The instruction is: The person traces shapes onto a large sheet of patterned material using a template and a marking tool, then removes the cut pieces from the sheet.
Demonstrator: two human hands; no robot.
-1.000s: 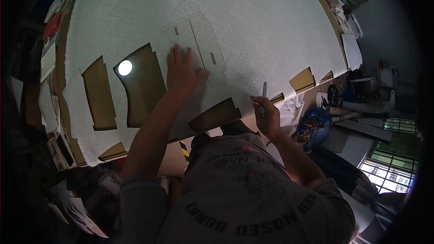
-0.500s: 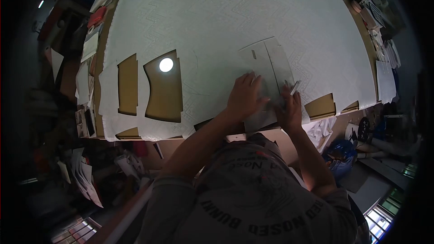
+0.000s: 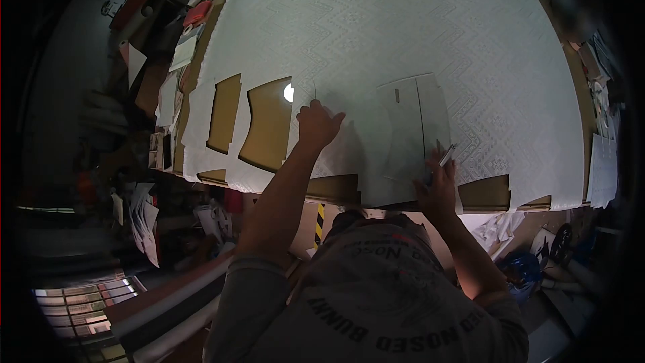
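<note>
My left hand (image 3: 320,125) is over the patterned white fabric (image 3: 349,33), thumb apart from the other fingers and nothing held. It lies just right of a curved cutout (image 3: 265,128) that shows the brown tabletop. In my right hand (image 3: 438,185) is a slim metallic tool (image 3: 448,154), too small to name. That hand rests by the lower right part of a pale pattern piece (image 3: 433,111), which lies flat on the fabric and has a long dark line and a short slot.
More cutouts are at the left (image 3: 224,113) and lower right (image 3: 485,193). Papers (image 3: 183,52) and a red item (image 3: 197,13) line the left table edge. Other papers (image 3: 603,168) hang at the right. A blue bag (image 3: 521,274) sits below the table.
My left hand has moved left, off the pattern piece and toward the curved cutout. My right hand stays near the piece with the tool. The view has shifted, moving the table rightward.
</note>
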